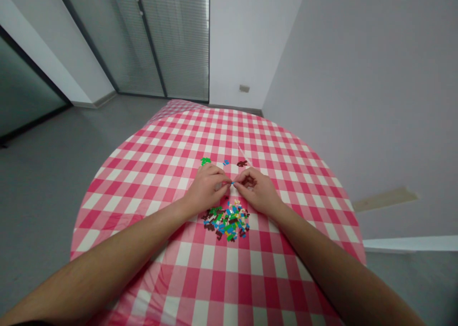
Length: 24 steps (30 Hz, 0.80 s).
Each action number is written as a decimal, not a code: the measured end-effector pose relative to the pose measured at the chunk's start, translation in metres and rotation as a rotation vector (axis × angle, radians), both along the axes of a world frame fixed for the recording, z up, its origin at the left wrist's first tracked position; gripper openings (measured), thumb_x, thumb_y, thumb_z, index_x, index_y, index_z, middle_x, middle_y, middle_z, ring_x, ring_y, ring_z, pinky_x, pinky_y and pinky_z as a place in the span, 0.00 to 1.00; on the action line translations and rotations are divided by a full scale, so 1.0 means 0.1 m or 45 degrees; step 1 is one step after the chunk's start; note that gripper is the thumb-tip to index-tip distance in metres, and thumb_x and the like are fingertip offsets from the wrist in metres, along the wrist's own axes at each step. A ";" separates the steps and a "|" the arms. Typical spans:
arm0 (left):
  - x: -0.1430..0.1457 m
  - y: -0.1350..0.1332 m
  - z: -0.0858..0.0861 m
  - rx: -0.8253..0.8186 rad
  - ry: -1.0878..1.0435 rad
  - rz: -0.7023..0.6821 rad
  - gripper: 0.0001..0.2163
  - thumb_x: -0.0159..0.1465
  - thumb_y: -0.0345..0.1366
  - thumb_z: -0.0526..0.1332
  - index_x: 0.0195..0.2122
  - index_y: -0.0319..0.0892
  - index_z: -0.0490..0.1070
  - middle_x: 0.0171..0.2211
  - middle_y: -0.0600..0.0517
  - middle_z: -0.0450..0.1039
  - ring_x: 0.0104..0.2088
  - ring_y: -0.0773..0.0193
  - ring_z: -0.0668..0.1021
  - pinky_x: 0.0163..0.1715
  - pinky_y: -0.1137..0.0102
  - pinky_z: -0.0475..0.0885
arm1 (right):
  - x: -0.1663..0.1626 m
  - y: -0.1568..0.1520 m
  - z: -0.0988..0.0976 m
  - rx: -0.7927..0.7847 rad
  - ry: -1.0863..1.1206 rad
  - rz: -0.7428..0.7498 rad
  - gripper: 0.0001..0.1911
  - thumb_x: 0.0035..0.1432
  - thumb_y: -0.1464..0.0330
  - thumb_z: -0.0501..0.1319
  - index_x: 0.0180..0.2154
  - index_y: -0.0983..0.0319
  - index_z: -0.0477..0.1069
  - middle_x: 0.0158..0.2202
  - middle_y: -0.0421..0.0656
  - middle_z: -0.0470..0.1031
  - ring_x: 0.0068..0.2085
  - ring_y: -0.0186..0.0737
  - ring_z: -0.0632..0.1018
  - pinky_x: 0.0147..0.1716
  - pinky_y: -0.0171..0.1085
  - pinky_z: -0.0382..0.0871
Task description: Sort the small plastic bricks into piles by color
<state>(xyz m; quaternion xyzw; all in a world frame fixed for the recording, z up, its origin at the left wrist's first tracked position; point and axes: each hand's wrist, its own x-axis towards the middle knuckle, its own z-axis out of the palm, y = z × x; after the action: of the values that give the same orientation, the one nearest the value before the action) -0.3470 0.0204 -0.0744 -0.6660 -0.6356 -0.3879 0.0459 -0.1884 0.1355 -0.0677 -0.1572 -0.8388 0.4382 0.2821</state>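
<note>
Between the fingertips of both hands is a tiny blue building brick. My left hand pinches it from the left, and my right hand pinches from the right. Whether it is one piece or two joined ones is too small to tell. Just below the hands lies a mixed pile of small bricks in green, blue, brown, white and yellow. Beyond my fingers sit three small groups: green bricks at left, blue bricks in the middle, brown bricks at right.
The round table wears a red-and-white checked cloth, creased at the lower left. Another checked cloth edge shows behind it. A grey wall rises close on the right, and glass doors stand at the back.
</note>
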 end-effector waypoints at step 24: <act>0.03 -0.01 -0.01 -0.027 -0.063 0.004 0.05 0.61 0.33 0.60 0.33 0.44 0.76 0.34 0.50 0.75 0.39 0.57 0.73 0.43 0.58 0.67 | 0.02 -0.02 0.04 0.231 -0.022 0.002 0.05 0.57 0.70 0.61 0.38 0.59 0.70 0.35 0.43 0.77 0.33 0.38 0.78 0.34 0.39 0.74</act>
<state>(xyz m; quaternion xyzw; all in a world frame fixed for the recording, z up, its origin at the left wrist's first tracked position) -0.3438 0.0196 -0.0758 -0.6557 -0.6415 -0.3975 0.0237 -0.1859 0.1333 -0.0640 -0.1343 -0.8776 0.3593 0.2877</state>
